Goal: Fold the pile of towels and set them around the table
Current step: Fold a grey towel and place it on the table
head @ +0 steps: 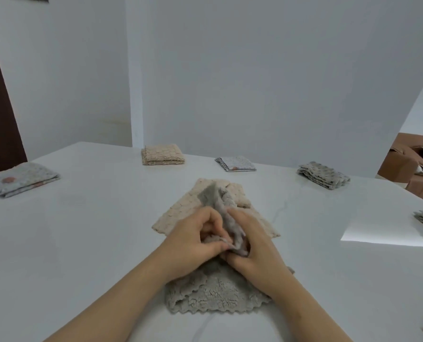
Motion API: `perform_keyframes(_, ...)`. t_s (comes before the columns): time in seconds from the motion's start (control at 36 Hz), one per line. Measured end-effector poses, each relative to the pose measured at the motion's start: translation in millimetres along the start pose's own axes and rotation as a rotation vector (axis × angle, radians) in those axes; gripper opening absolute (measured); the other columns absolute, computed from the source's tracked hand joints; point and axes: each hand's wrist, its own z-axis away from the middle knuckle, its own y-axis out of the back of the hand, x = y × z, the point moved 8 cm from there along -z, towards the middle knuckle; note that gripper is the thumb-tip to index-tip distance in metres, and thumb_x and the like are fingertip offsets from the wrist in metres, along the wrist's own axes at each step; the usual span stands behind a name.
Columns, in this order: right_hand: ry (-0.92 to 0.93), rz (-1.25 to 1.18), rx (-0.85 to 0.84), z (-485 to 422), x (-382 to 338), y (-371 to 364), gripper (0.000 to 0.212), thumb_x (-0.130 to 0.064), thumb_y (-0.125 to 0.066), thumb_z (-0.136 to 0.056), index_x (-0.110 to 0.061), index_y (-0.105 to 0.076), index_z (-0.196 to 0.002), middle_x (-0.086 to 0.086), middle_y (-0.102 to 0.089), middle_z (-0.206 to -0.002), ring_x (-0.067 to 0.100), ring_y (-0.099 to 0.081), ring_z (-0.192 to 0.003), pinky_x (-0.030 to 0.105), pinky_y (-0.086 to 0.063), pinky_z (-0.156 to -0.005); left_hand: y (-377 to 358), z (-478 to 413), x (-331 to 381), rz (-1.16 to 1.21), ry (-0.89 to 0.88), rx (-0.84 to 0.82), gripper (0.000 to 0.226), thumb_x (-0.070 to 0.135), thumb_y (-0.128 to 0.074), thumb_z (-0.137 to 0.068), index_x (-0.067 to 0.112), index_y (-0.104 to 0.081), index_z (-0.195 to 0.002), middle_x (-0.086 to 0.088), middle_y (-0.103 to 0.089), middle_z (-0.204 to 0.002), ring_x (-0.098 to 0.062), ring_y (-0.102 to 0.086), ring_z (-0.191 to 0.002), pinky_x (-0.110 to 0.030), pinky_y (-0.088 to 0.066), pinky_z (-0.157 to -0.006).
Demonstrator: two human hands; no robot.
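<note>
Hidden: grey towel [212,297] middle, under 2 hands.
Axis: raised strip runs near-to-far.
Fingers: left hand [195,239], right hand [253,245] pinch grey towel.

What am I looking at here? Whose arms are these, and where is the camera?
No machine here: a person wears a camera on the head, so you look down along their own arms. The left hand and the right hand both pinch a fluffy grey towel, part of it lifted and the rest lying on the white table. Just beyond lies a loose beige towel. Finished ones sit around the table: a folded beige towel, a patterned towel and a folded grey towel on the far side, and a second patterned towel on the left.
</note>
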Motion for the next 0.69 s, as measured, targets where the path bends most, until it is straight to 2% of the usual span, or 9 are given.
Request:
perform_keyframes(0.08, -0.009, 0.071, -0.013, 0, 6, 0, 0.039, -0.038, -0.054, -0.072, -0.026, -0.066, -0.107, -0.029, -0.049, -0.107, -0.016, -0.045, -0.100, 0.000, -0.031, -0.084, 5, 2, 1, 0.087, 0.004, 0.018, 0.022, 0.005, -0.067, -0.080, 0.016, -0.049, -0.079, 0.003, -0.069, -0.068, -0.012, -0.068, -0.070, -0.027, -0.055, -0.069)
perform_keyframes(0.14, -0.046, 0.101, 0.022, 2, 10, 7, 0.039, -0.028, -0.050, -0.070, -0.021, -0.070, -0.102, -0.026, -0.053, -0.100, -0.015, -0.048, -0.091, -0.002, -0.030, -0.081, 17, 2, 1, 0.089, -0.023, 0.142, 0.017, 0.004, -0.063, -0.083, 0.016, -0.052, -0.079, 0.000, -0.069, -0.068, -0.016, -0.069, -0.072, -0.035, -0.056, -0.076)
perform_keyframes(0.19, -0.099, 0.076, 0.140, 4, 15, 25, 0.036, -0.023, -0.051, -0.068, -0.018, -0.071, -0.098, -0.024, -0.056, -0.089, -0.013, -0.051, -0.084, -0.002, -0.032, -0.075, 33, 3, -1, -0.107, -0.069, 0.331, 0.019, 0.007, -0.061, -0.086, 0.022, -0.054, -0.077, 0.005, -0.066, -0.071, -0.007, -0.064, -0.071, -0.030, -0.054, -0.074)
perform_keyframes(0.25, -0.197, 0.089, 0.285, 7, 26, 49, 0.030, -0.005, -0.058, -0.073, -0.013, -0.070, -0.099, -0.018, -0.057, -0.083, -0.004, -0.050, -0.081, 0.002, -0.032, -0.070, 41, 3, -2, -0.353, -0.102, 0.416, 0.018, 0.012, -0.056, -0.089, 0.028, -0.055, -0.082, 0.015, -0.061, -0.076, 0.002, -0.056, -0.075, -0.021, -0.045, -0.073)
perform_keyframes(0.33, -0.305, 0.215, 0.353, 14, 44, 71, 0.039, 0.006, -0.054, -0.075, -0.015, -0.069, -0.105, -0.002, -0.058, -0.089, 0.010, -0.046, -0.085, 0.003, -0.030, -0.067, 27, -11, -25, -0.621, -0.047, 0.201, 0.024, 0.022, -0.043, -0.094, 0.028, -0.056, -0.112, 0.015, -0.054, -0.115, -0.001, -0.047, -0.106, -0.022, -0.034, -0.093)
perform_keyframes(0.39, -0.388, 0.251, 0.333, 18, 56, 73, 0.038, 0.002, -0.051, -0.078, -0.019, -0.067, -0.106, 0.002, -0.059, -0.093, 0.011, -0.044, -0.084, 0.015, -0.029, -0.065, 7, -21, -52, -0.869, 0.037, -0.051, 0.035, 0.032, -0.032, -0.096, 0.038, -0.044, -0.129, 0.013, -0.042, -0.135, -0.008, -0.035, -0.127, -0.032, -0.026, -0.106)
perform_keyframes(0.44, -0.447, 0.274, 0.317, 19, 62, 72, 0.036, -0.001, -0.050, -0.080, -0.021, -0.065, -0.106, 0.003, -0.060, -0.099, 0.012, -0.043, -0.084, 0.023, -0.027, -0.067, -1, -31, -69, -1.036, 0.135, -0.178, 0.039, 0.036, -0.024, -0.099, 0.045, -0.031, -0.136, 0.012, -0.028, -0.148, -0.015, -0.021, -0.138, -0.039, -0.018, -0.110)
perform_keyframes(0.58, -0.361, 0.265, 0.288, 11, 51, 64, 0.032, -0.001, -0.053, -0.080, -0.019, -0.065, -0.103, 0.000, -0.055, -0.097, 0.010, -0.041, -0.084, 0.017, -0.024, -0.064, -5, -62, -79, -1.077, 0.270, -0.160, 0.043, 0.038, -0.017, -0.100, 0.041, -0.022, -0.143, 0.008, -0.013, -0.156, -0.021, -0.008, -0.144, -0.046, -0.008, -0.115)
perform_keyframes(0.69, -0.316, 0.251, 0.269, 8, 44, 60, 0.030, 0.000, -0.055, -0.079, -0.018, -0.066, -0.100, -0.003, -0.054, -0.096, 0.008, -0.042, -0.086, 0.006, -0.028, -0.068, 3, -79, -79, -0.998, 0.237, 0.046, 0.043, 0.034, -0.022, -0.099, 0.033, -0.029, -0.142, 0.001, -0.029, -0.151, -0.022, -0.020, -0.140, -0.046, -0.017, -0.113)
